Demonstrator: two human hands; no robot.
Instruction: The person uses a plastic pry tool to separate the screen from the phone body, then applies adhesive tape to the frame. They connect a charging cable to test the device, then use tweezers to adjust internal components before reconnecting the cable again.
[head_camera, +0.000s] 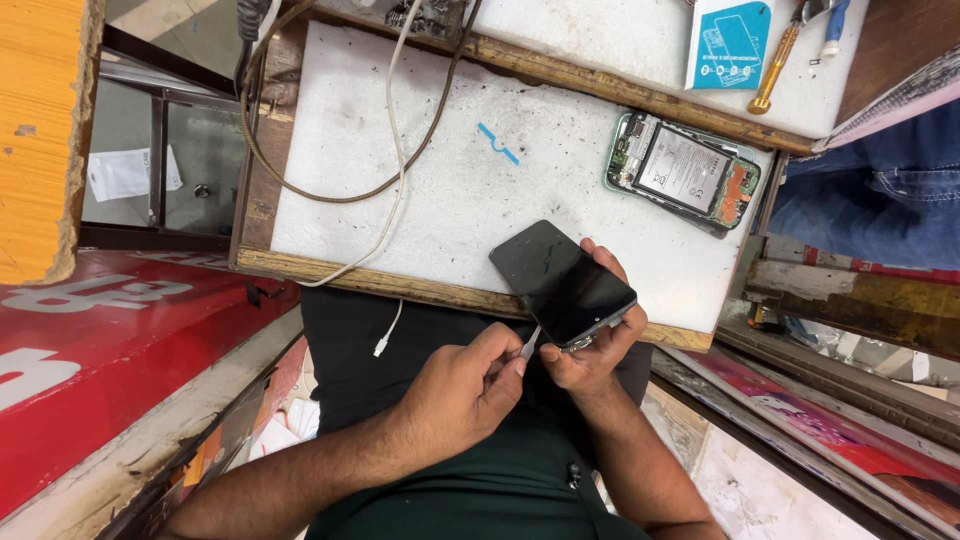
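Forearms and dark green shirt fill the bottom of the view, nearest the camera. Left hand is curled shut, pinching a thin white pry tool between thumb and fingertips; the tip touches the lower edge of a black phone. Right hand is clamped on that phone from beneath, fingers wrapping its far side, thumb near the bottom end. The two hands sit close together, almost touching at the tool. The phone is held tilted, dark screen up, just over the near wooden edge of the desk, not resting on it.

Progress, as a judgement: the screen looks seated all round, with no open gap showing, so the prying seems to be at its start. The exact contact point is small and partly hidden by the thumb, so I cannot tell whether the tip is in the seam or only against it. Nearly all of the edge is left to work.

On the white desk top: a second phone with its back off, battery and boards exposed, well apart at the far right; a small blue strip mid-surface; a white cable and a brown cable at the left. Further back lie a teal card pack and a brass-handled screwdriver.
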